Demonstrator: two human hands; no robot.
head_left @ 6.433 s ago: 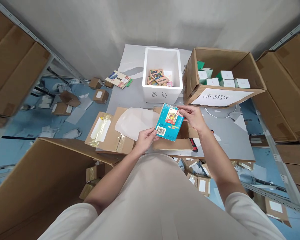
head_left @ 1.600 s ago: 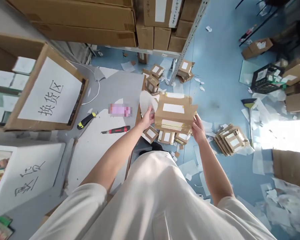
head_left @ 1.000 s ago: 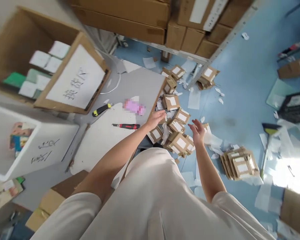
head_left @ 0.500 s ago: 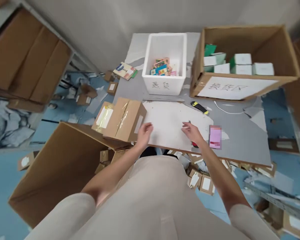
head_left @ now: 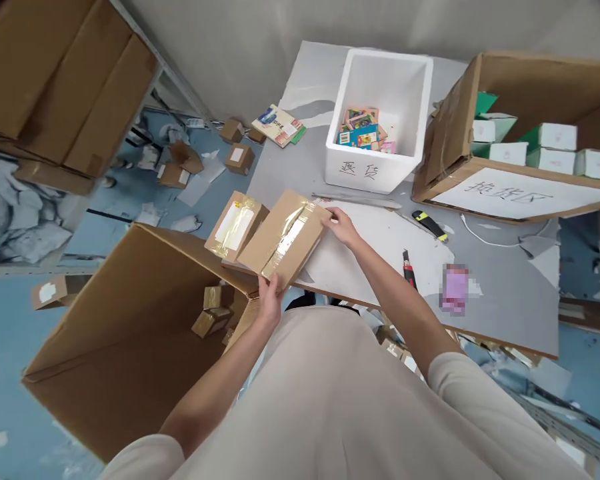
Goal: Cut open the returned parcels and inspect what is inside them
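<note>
A taped cardboard box (head_left: 275,233) is between my two hands at the left part of the table, slightly tilted. My left hand (head_left: 270,300) grips its near edge, thumb on the top face. On its far right corner my right hand (head_left: 339,225) is closed, fingers around the edge. Just left of it stands a smaller taped box (head_left: 236,227) with a white label. To the right on the tabletop lie a red and black utility knife (head_left: 409,270), a yellow and black cutter (head_left: 429,225) and a blurred pink item (head_left: 455,289).
A white foam bin (head_left: 375,170) with small colourful packs stands at the back. Right of it, a large carton (head_left: 445,140) holds white and green boxes. Booklets (head_left: 279,125) lie at the table's left edge. Below left, a big open carton (head_left: 105,373) contains small boxes.
Both hands, apart and holding nothing before, have moved onto the larger taped box and taken hold of it. The box has turned and tilted. The view has shifted left.
</note>
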